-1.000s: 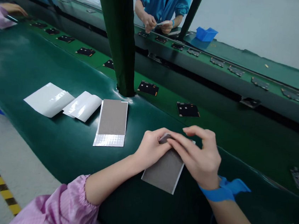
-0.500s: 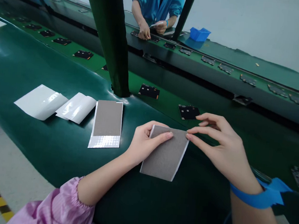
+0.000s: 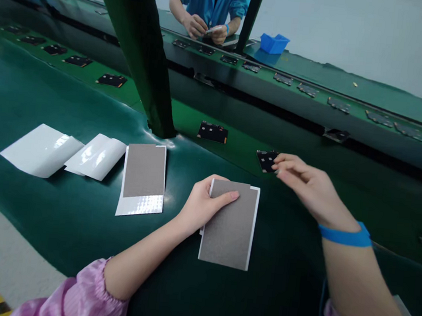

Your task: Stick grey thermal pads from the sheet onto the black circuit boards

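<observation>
My left hand (image 3: 206, 205) is closed on a grey sheet with white backing (image 3: 227, 235), its thumb lying across the upper left of the sheet. At the sheet's top right corner a strip of white backing shows bare. Farther right, my right hand (image 3: 306, 188), with a blue band round its wrist, reaches over the green belt. Its thumb and fingertips are pinched together at the right edge of a black circuit board (image 3: 265, 159), partly covering it. A small pale bit seems to show at the fingertips, too small to name.
Another grey sheet on white backing (image 3: 145, 171) lies left of my left hand, beside curled glossy white sheets (image 3: 96, 156). A dark green post (image 3: 142, 55) rises behind them. More black boards (image 3: 212, 132) line the belt. Across it, a person in blue (image 3: 211, 7) works near a blue bin (image 3: 274, 44).
My right hand has left the grey sheet's top right corner and moved to the black board. My left hand has kept its hold on the sheet. The view has shifted somewhat rightward.
</observation>
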### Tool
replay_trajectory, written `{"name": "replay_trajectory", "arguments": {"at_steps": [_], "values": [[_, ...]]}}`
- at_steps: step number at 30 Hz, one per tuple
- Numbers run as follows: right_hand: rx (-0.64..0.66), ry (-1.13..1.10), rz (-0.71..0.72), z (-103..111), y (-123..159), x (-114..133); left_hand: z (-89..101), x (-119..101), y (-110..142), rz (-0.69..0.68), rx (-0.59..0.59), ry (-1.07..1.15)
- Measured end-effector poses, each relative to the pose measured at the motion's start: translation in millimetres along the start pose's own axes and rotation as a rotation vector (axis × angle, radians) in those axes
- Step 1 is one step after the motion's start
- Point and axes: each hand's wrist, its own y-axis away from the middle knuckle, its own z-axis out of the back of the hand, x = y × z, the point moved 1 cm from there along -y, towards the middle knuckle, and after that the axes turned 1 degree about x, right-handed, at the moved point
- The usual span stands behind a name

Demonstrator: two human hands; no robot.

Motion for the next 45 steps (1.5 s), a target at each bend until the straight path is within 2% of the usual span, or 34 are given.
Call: {"name": "replay_trajectory", "arguments": {"at_steps": [3,6,10,16,21,25,30,33,36,38,40,41,42,44,45], "values": [[-0.061,0.045,-0.187,23,-28,-39,-2.2,3,-4,0.001,0.019,-0.025],[0.016,0.191,-0.308,43,-51,-73,-5.0,3,-6,-0.025,0.044,-0.052],[0.155,0.333,-0.227,59,-65,-93,-6.7,4,-6,-0.024,0.058,-0.055],[0.266,0.404,-0.197,73,-66,-97,-6.7,5,-6,-0.015,0.046,-0.052],[0.222,0.45,-0.231,74,-62,-109,-6.9,4,-6,-0.019,0.044,-0.078],[-0.031,0.498,-0.374,73,-44,-115,-7.1,3,-5,-0.018,0.019,-0.073],[-0.181,0.54,-0.529,59,-14,-109,-7.1,6,-5,-0.052,-0.048,-0.031],[-0.27,0.405,-0.564,54,-4,-95,-6.3,7,-6,-0.087,-0.087,-0.012],[-0.406,0.286,-0.455,57,0,-69,-5.2,8,-7,-0.106,-0.109,0.002],[-0.523,0.398,-0.368,59,1,-49,-4.8,8,-8,-0.111,-0.099,0.009],[-0.563,0.582,-0.316,56,2,-32,-4.7,8,-8,-0.117,-0.09,0.01],[-0.522,0.658,-0.321,51,2,-26,-4.6,8,-8,-0.118,-0.09,0.008],[-0.424,0.691,-0.344,45,1,-22,-4.5,8,-7,-0.117,-0.094,0.004],[-0.14,0.618,-0.366,27,1,-15,-4.4,7,-7,-0.119,-0.104,-0.002],[-0.014,0.526,-0.332,17,1,-11,-4.3,6,-7,-0.122,-0.109,-0.008]]}}
